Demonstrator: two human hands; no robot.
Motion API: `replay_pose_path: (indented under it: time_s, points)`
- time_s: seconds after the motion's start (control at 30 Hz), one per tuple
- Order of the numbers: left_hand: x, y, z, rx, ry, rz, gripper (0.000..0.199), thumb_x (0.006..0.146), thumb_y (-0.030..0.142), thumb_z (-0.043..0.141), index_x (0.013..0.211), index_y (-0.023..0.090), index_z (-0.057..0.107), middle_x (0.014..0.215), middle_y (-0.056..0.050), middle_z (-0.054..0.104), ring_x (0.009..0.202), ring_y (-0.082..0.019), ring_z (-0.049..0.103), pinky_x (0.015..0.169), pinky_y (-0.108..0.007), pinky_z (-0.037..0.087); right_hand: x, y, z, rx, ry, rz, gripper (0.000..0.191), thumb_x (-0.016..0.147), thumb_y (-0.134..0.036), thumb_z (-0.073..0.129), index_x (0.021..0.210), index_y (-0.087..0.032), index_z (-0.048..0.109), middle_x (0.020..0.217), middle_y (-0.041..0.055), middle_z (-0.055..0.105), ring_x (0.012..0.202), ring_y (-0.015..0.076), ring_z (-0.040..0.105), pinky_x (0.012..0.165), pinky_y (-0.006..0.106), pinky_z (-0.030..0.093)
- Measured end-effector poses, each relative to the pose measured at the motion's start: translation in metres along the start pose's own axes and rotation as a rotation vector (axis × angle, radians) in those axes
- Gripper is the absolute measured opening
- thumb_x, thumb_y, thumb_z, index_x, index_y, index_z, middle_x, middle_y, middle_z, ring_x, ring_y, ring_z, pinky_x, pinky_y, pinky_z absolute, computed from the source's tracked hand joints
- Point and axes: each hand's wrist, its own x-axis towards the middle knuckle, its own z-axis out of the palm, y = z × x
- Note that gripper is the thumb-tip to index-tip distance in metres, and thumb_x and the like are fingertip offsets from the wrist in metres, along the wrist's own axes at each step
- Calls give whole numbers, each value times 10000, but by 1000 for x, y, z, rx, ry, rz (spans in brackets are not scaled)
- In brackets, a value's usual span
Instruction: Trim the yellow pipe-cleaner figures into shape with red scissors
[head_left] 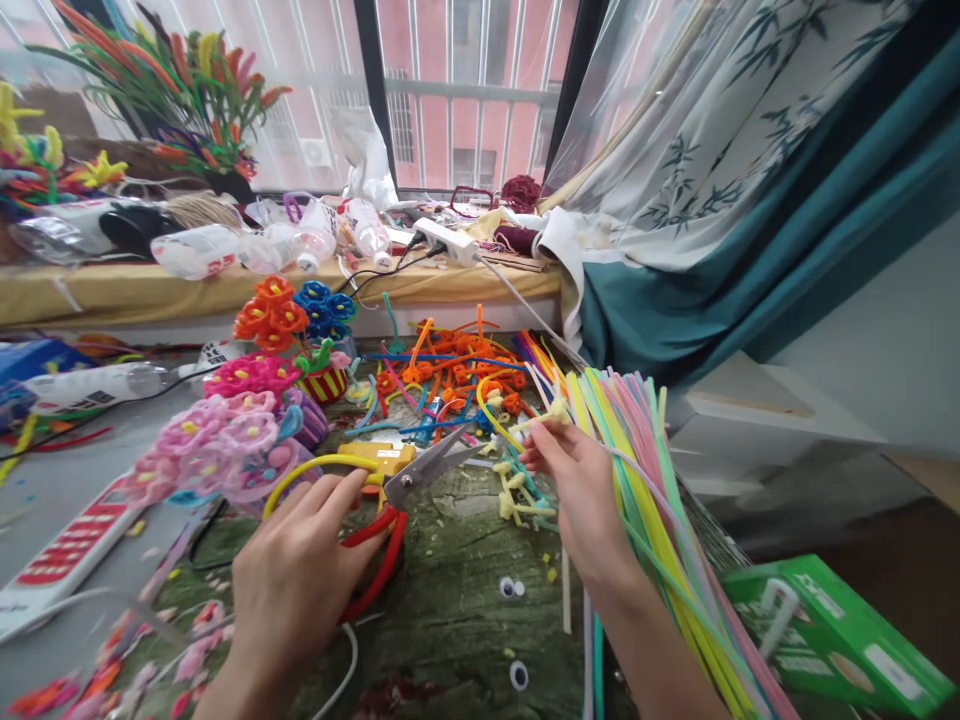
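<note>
My left hand (pixel 304 560) grips a pair of scissors (pixel 424 470) with one yellow and one red handle loop; the blades are parted and point right toward my other hand. Between the thumb and fingers of my right hand (pixel 577 490) is a small pale yellow pipe cleaner piece (pixel 553 413). More pale yellow pieces (pixel 516 495) lie on the green table just left of that hand. Behind the scissors rests a yellow glue gun (pixel 379 457). A long bundle of pastel pipe cleaners (pixel 652 500) runs beneath and beside my right forearm.
Orange pipe cleaner pieces (pixel 469 365) are heaped at the back. Pipe cleaner flowers (pixel 217 440) and a red-and-white power strip (pixel 75 550) are at left. Googly eyes (pixel 519 675) lie near the front; a green box (pixel 840 635) is at right. Bottles (pixel 199 250) line the sill.
</note>
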Motion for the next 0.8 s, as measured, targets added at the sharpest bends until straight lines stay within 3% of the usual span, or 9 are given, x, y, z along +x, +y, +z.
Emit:
replay_pose_path:
  time_s: [0.17, 0.3, 0.53, 0.67, 0.8]
  points:
    - [1, -5, 7, -39, -16, -64, 312, 807, 396, 625, 1090, 279, 686, 1090, -28, 754, 966, -270, 710, 675, -306, 521, 0, -1, 1, -34, -84, 41, 254, 698, -387, 775, 774, -166, 674, 743, 15, 681, 638, 141, 636, 602, 266, 513]
    - [2, -6, 9, -137, -7, -102, 328, 783, 376, 635, 1080, 255, 699, 1101, -45, 751, 984, -292, 712, 687, -327, 533, -2, -2, 4, -41, -185, 75, 250, 706, -386, 773, 806, -174, 684, 790, 19, 697, 679, 143, 663, 620, 253, 518]
    - [2, -7, 11, -271, 4, -120, 321, 757, 371, 627, 1042, 250, 711, 1038, -35, 765, 921, -266, 724, 715, -306, 536, -3, -9, 2, 29, -439, 251, 282, 737, -408, 759, 846, -154, 698, 1001, 75, 730, 596, 90, 615, 444, 171, 409]
    - [3, -6, 9, -268, 4, -134, 336, 762, 367, 620, 1057, 232, 709, 1051, -52, 762, 925, -274, 723, 722, -315, 531, -3, -10, 0, 93, -521, 331, 259, 753, -401, 750, 845, -165, 700, 976, 67, 750, 566, 82, 613, 445, 170, 402]
    - [5, -8, 8, -281, -22, -140, 326, 742, 396, 642, 1019, 244, 724, 1016, -42, 771, 905, -278, 730, 679, -305, 534, -3, -9, -1, 133, -540, 318, 213, 762, -377, 751, 805, -174, 704, 933, 46, 754, 557, 79, 604, 448, 174, 401]
